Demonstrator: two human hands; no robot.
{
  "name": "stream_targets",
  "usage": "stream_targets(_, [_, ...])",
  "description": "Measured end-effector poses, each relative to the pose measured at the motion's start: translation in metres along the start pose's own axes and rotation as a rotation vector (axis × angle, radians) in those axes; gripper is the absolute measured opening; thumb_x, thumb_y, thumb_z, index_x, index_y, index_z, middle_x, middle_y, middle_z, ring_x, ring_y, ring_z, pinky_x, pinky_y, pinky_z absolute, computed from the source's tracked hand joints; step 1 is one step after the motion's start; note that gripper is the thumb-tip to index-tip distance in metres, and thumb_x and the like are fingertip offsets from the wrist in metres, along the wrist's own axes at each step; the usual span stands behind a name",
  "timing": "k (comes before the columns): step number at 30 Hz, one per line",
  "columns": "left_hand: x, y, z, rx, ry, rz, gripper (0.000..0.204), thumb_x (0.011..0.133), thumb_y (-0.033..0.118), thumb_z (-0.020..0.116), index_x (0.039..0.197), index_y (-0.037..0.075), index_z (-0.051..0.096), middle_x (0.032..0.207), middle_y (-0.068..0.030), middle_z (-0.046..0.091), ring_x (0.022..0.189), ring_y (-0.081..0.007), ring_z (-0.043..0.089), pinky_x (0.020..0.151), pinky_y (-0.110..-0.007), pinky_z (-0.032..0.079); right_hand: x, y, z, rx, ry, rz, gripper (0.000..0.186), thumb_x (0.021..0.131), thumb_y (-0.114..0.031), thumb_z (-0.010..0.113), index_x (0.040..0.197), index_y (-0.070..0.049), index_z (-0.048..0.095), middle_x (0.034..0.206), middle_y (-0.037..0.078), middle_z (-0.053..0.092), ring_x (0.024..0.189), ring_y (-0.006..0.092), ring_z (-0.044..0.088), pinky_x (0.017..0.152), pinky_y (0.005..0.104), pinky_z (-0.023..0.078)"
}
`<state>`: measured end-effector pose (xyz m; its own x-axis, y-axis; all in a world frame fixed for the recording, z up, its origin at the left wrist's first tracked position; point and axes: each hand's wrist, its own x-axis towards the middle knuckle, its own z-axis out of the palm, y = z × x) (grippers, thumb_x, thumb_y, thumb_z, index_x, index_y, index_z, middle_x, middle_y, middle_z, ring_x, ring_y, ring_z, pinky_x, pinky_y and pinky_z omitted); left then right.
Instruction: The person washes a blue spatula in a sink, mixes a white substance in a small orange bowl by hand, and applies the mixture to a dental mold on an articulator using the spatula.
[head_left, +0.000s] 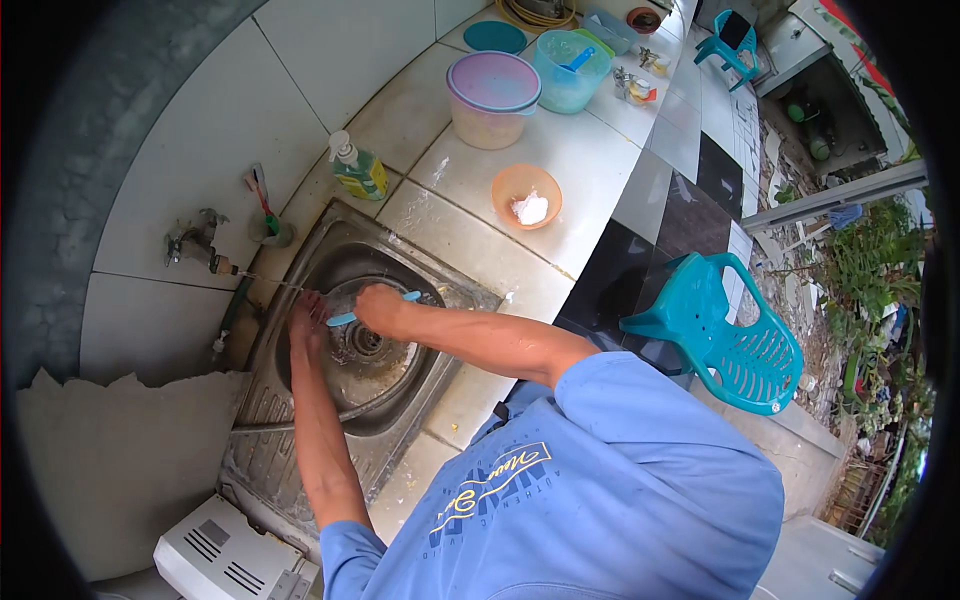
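In the steel sink (463,297), my right hand (385,310) is closed around a light blue handled item (342,319). My left hand (308,312) is beside it, to the left, under a thin water stream; its fingers are blurred, so I cannot tell what they hold. The stream comes from a wall tap (200,242). A soap bottle (360,172) stands behind the sink, and a cup with toothbrushes (270,230) is near the tap. An orange bowl with white contents (512,188) sits on the tiled counter (430,230).
Farther along the counter are a lidded tub (492,105) and a blue container (560,90). A teal plastic chair (720,340) is to my right, another (725,45) stands far back. A white appliance (225,550) is at lower left, plants (865,290) at far right.
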<state>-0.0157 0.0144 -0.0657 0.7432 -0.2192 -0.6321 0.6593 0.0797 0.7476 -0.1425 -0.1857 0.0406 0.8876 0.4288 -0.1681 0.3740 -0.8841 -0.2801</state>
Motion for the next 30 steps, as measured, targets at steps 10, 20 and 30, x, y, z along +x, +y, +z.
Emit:
stream_targets(10, [-0.156,-0.042,-0.016,0.187,0.037,-0.093,0.055,0.103,0.026,0.05,0.149,-0.001,0.038,0.082,-0.0105,0.071,0.097,-0.0251,0.071,0.074,-0.036,0.054,-0.208,0.091,-0.092,0.339,1.022,0.656,0.03,0.091,-0.013,0.069,0.117,0.001,0.064,0.088,0.017,0.067,0.074,0.0326,0.065,0.07,0.0437,0.051])
stream_targets(20, [-0.168,-0.062,0.025,0.22,0.124,0.105,0.032,0.104,0.023,0.049,0.094,-0.003,0.065,0.098,-0.0174,0.07,0.086,-0.029,0.072,0.085,-0.041,0.057,-0.229,0.195,-0.075,0.408,0.51,0.821,0.037,0.091,-0.021,0.06,0.117,0.003,0.068,0.065,0.012,0.071,0.066,0.0256,0.072,0.07,0.0382,0.054])
stream_targets(30, [-0.218,-0.044,0.12,-0.657,-0.344,-0.13,0.059,0.104,0.041,0.048,0.149,0.006,0.033,0.15,-0.0197,0.041,0.13,-0.0415,0.051,0.104,-0.056,0.048,-0.139,0.067,-0.096,0.778,0.235,0.234,0.033,0.089,-0.016,0.056,0.113,0.0,0.072,0.065,0.014,0.069,0.057,0.0196,0.066,0.061,0.0357,0.052])
